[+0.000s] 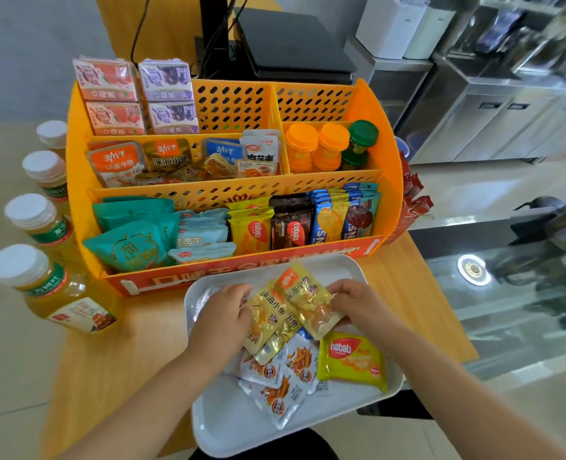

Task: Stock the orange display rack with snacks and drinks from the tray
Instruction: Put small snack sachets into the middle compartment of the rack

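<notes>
The fingers of the left hand point(223, 312) curl onto the left edge of the gold fish packets point(289, 308), and the fingers of the right hand point(354, 302) pinch their right edge, so both hands grip the same small fan of packets over the far half of the white tray point(208, 423). At least three gold packets show in that fan, though the overlap makes the count uncertain. Their long axis runs from the near left to the far right, tilted toward the orange display rack point(75, 180), which stands just beyond the tray on the counter point(109, 353). The likely slot, I judge, is the rack's middle row left of centre, where a matching gold packet point(167, 155) already sits; that lies up and to the left of the hands, so the left hand is nearer it

Nearer than the fan, the tray holds about three white packets point(284, 383) and one yellow-green wafer pack point(353, 360). In the rack, four drink cartons point(135, 94) fill the back left, and two orange-capped bottles point(318, 146) and one green-capped bottle point(359, 142) stand at the right of the middle row. Left of the rack stand four white-capped tea bottles point(42, 270)
</notes>
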The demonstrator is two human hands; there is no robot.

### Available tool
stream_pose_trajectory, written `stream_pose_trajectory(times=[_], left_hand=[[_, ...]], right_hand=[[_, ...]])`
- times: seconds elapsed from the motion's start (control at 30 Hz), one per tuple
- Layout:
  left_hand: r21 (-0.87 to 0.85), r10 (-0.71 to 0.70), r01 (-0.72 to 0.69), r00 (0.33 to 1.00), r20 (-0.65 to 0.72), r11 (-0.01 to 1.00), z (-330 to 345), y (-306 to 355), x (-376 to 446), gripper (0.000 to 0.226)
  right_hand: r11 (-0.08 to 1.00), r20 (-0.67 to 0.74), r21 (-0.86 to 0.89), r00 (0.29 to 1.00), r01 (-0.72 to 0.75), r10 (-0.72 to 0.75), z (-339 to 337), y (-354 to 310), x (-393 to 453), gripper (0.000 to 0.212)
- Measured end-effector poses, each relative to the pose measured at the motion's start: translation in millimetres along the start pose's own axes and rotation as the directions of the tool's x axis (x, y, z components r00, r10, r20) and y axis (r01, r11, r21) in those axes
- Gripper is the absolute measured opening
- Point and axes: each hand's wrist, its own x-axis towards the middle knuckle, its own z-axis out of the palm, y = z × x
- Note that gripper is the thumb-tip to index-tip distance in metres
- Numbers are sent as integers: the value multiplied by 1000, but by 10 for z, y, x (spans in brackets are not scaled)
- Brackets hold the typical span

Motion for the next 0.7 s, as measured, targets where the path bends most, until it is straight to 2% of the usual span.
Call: stream_pose_trajectory(times=[0.07,0.13,0.2,0.27,0.3,0.33,0.37,0.47,0.6,0.7], left_hand=[[87,54,-47,996,-77,995,11,4,17,31],[124,102,-91,991,-82,988,7,16,23,30],[120,128,-120,990,-58,986,4,13,16,27],[110,137,-132,990,-39,985,-7,3,9,26],[106,140,-136,990,-30,985,-16,0,7,25],[102,142,-139,990,-22,985,-25,0,4,24],[97,144,-142,989,-13,985,-32,4,0,23],[63,147,-147,989,6,987,-51,36,-10,21],[0,179,-179,982,56,984,-84,136,-16,22],[-113,169,-155,978,122,981,-105,261,-38,23]], right_hand=[[943,11,-312,993,113,-115,-38,41,-20,11],[803,67,-556,975,214,-214,-110,51,-75,17],[651,182,-712,964,264,-193,-158,52,-157,35],[394,291,-862,947,320,-134,-160,101,-204,56],[291,320,-894,940,340,-116,-150,128,-219,62],[233,332,-908,938,348,-105,-140,152,-229,65],[220,334,-911,937,348,-99,-136,167,-232,66],[272,336,-898,938,346,-85,-180,133,-225,60],[426,354,-837,933,344,-60,-349,-47,-203,33],[493,367,-785,922,377,-121,-524,-335,-194,33]])
